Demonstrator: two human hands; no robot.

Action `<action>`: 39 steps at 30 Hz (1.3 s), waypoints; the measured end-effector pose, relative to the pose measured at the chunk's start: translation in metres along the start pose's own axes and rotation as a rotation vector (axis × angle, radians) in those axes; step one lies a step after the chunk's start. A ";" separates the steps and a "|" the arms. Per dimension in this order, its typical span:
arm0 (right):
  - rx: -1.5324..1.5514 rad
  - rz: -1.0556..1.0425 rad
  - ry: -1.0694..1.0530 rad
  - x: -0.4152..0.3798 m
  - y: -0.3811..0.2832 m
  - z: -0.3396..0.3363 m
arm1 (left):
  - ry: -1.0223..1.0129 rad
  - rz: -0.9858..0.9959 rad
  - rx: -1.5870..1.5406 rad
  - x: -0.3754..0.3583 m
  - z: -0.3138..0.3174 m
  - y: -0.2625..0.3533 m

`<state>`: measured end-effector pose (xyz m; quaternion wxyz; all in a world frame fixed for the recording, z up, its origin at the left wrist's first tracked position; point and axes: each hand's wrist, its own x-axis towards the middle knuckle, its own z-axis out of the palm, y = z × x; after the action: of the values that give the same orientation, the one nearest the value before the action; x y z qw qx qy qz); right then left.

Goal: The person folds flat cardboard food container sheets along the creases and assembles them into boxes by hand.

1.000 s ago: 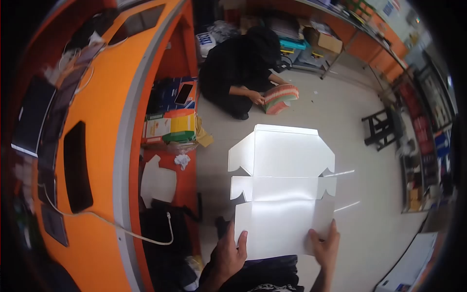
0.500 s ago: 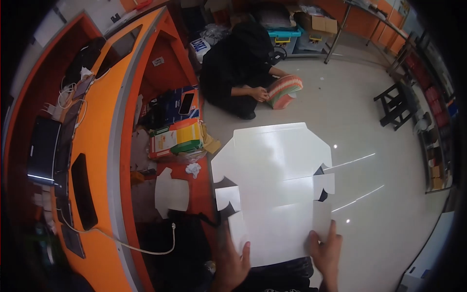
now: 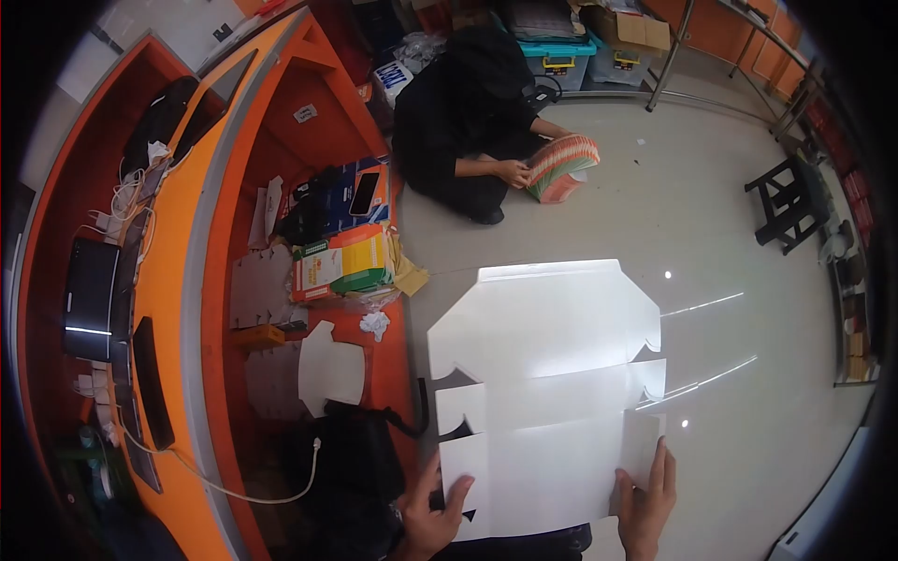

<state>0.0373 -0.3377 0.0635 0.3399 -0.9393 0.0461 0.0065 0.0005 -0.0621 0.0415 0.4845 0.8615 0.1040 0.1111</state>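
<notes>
A white cardboard box blank (image 3: 552, 402), unfolded with cut notches and side flaps, spreads in front of me above my lap. My left hand (image 3: 433, 512) grips its near left flap, thumb on top and fingers behind the edge. On the other side, my right hand (image 3: 645, 500) is closed on the near right flap (image 3: 642, 443), which stands up at an angle. The near edge of the sheet lies over my dark clothing.
A person in black (image 3: 458, 122) sits on the floor ahead, holding a striped stack of paper pieces (image 3: 564, 166). An orange counter (image 3: 173, 280) with shelves runs along the left. A black stool (image 3: 788, 204) stands at the right. A black bag (image 3: 351, 453) lies beside me.
The box blank and both my hands sit slightly lower and further right in view. The left flap now lies flatter, while the right flap remains raised.
</notes>
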 end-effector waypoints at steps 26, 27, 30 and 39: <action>0.604 0.010 -0.025 0.003 -0.045 -0.040 | -0.255 -0.129 -1.299 0.035 -0.045 0.010; 0.606 0.016 -0.028 -0.001 -0.047 -0.043 | -0.256 -0.135 -1.295 0.031 -0.045 0.013; 0.623 0.057 0.016 -0.006 -0.054 -0.040 | -0.263 -0.281 -1.449 0.039 -0.043 0.043; -0.269 -0.342 0.094 -0.021 -0.090 -0.023 | -0.461 -0.248 -0.781 0.026 -0.061 0.101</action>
<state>0.0240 -0.2817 0.1393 0.2053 -0.9696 -0.0993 -0.0887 0.0148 -0.0562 0.1615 0.7923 0.5981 0.0463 -0.1113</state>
